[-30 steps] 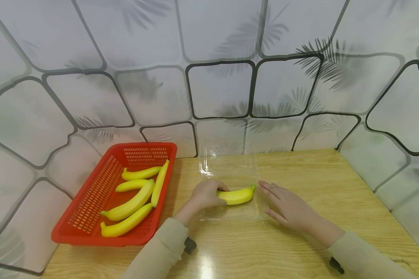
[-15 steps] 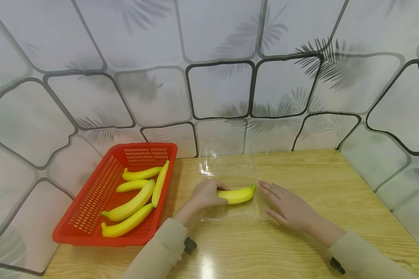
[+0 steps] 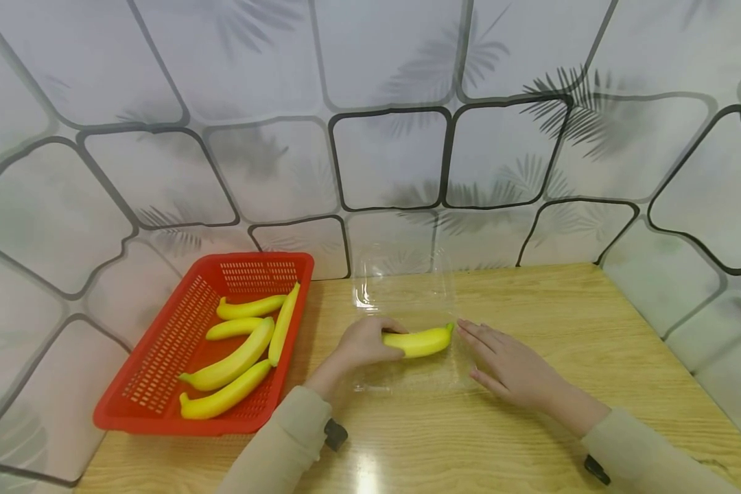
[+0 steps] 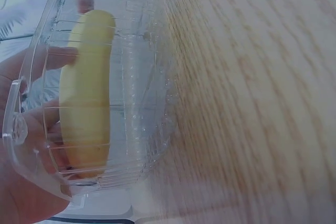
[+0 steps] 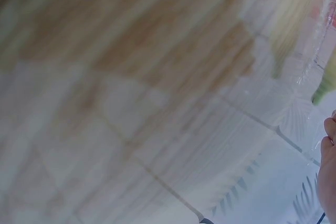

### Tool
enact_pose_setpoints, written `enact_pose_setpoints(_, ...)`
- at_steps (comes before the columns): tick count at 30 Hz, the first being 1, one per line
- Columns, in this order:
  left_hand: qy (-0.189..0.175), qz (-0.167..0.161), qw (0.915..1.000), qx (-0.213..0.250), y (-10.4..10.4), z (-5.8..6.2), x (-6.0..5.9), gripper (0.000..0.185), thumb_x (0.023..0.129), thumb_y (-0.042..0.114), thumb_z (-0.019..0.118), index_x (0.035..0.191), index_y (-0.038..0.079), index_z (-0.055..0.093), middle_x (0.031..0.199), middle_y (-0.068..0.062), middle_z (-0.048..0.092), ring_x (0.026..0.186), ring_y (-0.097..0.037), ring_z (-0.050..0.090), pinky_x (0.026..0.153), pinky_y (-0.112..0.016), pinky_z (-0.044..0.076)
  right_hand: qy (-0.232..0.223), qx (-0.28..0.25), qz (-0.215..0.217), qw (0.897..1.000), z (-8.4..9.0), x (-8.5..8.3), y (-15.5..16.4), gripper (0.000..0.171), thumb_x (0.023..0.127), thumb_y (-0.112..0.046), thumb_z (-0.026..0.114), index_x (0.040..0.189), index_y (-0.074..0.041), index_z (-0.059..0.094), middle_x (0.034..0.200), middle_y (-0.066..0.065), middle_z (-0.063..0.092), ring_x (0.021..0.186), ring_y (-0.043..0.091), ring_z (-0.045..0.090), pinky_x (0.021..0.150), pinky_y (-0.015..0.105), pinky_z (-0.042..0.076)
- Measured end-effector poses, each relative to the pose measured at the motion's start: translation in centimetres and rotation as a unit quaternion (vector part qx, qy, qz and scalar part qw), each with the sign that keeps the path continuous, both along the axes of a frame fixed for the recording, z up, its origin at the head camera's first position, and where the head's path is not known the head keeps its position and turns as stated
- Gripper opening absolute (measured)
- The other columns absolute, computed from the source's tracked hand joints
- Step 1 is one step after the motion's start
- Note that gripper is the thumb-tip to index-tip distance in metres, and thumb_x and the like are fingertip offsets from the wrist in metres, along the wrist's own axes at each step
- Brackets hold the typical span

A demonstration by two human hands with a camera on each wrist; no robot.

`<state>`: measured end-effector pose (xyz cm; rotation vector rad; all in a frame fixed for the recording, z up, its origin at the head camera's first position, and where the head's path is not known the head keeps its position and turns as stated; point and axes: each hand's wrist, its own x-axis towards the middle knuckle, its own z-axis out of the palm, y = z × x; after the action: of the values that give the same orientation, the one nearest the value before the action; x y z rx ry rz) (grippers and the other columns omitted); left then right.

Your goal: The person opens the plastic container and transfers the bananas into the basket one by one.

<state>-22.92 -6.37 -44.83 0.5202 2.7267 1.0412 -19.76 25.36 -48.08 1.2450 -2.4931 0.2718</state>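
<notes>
My left hand grips one end of a yellow banana inside a clear plastic clamshell box on the wooden table. The box's lid stands open at the back. In the left wrist view the banana shows through the ribbed clear wall, with my fingers around it. My right hand lies flat with straight fingers against the box's right edge, fingertips close to the banana's green tip.
A red perforated basket at the left holds several more yellow bananas. Patterned wall panels enclose the table at the back and both sides. Bare wooden tabletop extends to the right.
The banana's right tip has risen slightly and my left hand has shifted a little with it. My right hand has stayed in place.
</notes>
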Motion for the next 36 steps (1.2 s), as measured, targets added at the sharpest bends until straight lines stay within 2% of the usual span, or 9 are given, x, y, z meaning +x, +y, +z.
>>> enact_pose_setpoints(7, 0.001, -0.001, 0.9999, 0.013, -0.06, 0.16, 0.02, 0.040, 0.077, 0.023, 0.086, 0.116, 0.018, 0.082, 0.113, -0.001, 0.080, 0.093, -0.011, 0.065, 0.084, -0.031, 0.055, 0.004, -0.002, 0.002, 1.000, -0.03, -0.17, 0.03, 0.074, 0.093, -0.023, 0.078, 0.155, 0.005, 0.047, 0.161, 0.022, 0.049, 0.141, 0.037, 0.055, 0.131, 0.014, -0.006)
enact_pose_setpoints(18, -0.014, -0.008, 0.9968, 0.078, -0.34, 0.03, -0.06, 0.039, 0.080, 0.014, 0.084, 0.119, 0.009, 0.080, 0.114, -0.007, 0.080, 0.094, -0.012, 0.065, 0.087, -0.028, 0.056, 0.014, -0.007, 0.014, 1.000, 0.08, -0.34, 0.11, 0.077, 0.091, -0.021, 0.079, 0.155, 0.007, 0.046, 0.158, 0.024, 0.052, 0.139, 0.039, 0.057, 0.133, 0.016, -0.004)
enact_pose_setpoints(24, -0.012, -0.011, 0.9948, 0.100, -0.35, -0.07, -0.07, 0.038, 0.082, 0.011, 0.084, 0.119, 0.005, 0.079, 0.114, -0.012, 0.079, 0.096, -0.015, 0.066, 0.088, -0.028, 0.058, 0.014, 0.001, 0.004, 1.000, 0.00, -0.14, 0.10, 0.077, 0.092, -0.023, 0.079, 0.156, 0.004, 0.046, 0.161, 0.021, 0.050, 0.140, 0.035, 0.057, 0.132, 0.016, -0.002)
enact_pose_setpoints(36, -0.020, 0.004, 0.9912, 0.131, -0.28, 0.05, 0.14, 0.038, 0.084, 0.009, 0.084, 0.121, 0.003, 0.078, 0.118, -0.014, 0.078, 0.100, -0.017, 0.067, 0.089, -0.028, 0.059, 0.026, 0.004, -0.003, 1.000, -0.02, 0.12, 0.07, 0.073, 0.094, -0.025, 0.077, 0.154, 0.005, 0.048, 0.159, 0.020, 0.052, 0.139, 0.035, 0.058, 0.133, 0.018, 0.002)
